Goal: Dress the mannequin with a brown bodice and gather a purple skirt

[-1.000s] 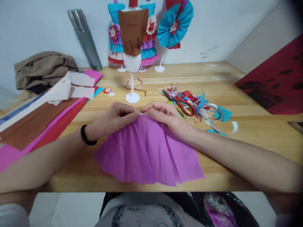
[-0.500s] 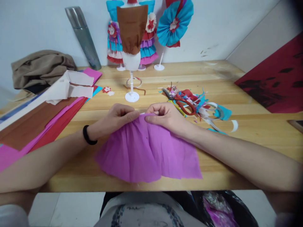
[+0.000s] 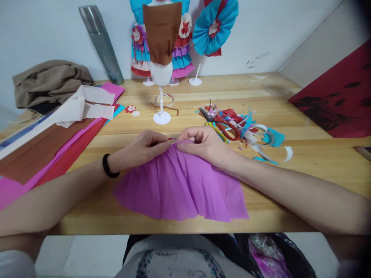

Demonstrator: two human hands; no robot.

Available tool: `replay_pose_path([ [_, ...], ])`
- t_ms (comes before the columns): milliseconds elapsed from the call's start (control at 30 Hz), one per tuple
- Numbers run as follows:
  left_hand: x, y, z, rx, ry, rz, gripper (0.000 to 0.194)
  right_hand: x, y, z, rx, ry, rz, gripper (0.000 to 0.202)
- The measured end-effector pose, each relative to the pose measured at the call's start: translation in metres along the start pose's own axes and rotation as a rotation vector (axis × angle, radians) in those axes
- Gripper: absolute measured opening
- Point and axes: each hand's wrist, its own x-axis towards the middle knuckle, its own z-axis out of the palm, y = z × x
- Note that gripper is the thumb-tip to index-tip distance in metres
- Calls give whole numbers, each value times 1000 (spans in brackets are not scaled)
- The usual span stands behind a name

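Note:
A purple crepe paper sheet (image 3: 179, 187) lies fanned out in pleats on the wooden table (image 3: 313, 162), close to the near edge. My left hand (image 3: 143, 146) pinches its gathered top edge from the left, a black band on the wrist. My right hand (image 3: 204, 144) pinches the same top edge from the right, fingertips almost touching the left hand's. The paper spreads wide below both hands.
A small white mannequin stand (image 3: 161, 73) in a brown paper top stands just beyond my hands. Red-handled scissors (image 3: 224, 129) lie among coloured paper scraps to the right. Stacked paper sheets (image 3: 49, 143) lie left, a brown cloth (image 3: 49, 81) and grey cylinder (image 3: 101, 42) behind.
My right hand's fingers have curled in and closed on the paper's top edge, moving toward the left hand. The paper's top has gathered tighter.

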Motion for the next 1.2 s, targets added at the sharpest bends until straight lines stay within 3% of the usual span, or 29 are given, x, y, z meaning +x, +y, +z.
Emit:
replay_pose_path([
  [300, 1, -2, 1, 98, 20, 86, 40, 0, 1, 0, -40, -2, -72, 23],
  [500, -1, -2, 3, 73, 48, 53, 39, 0, 2, 1, -58, 48, -88, 21],
  [733, -1, -2, 4, 116, 46, 125, 38, 1, 4, 2, -63, 61, -91, 30],
  [1033, -2, -2, 4, 159, 21, 156, 38, 2, 6, 2, -38, 33, -15, 27],
  [1200, -2, -3, 2, 146, -19, 134, 38, 2, 9, 1, -45, -62, -46, 17],
])
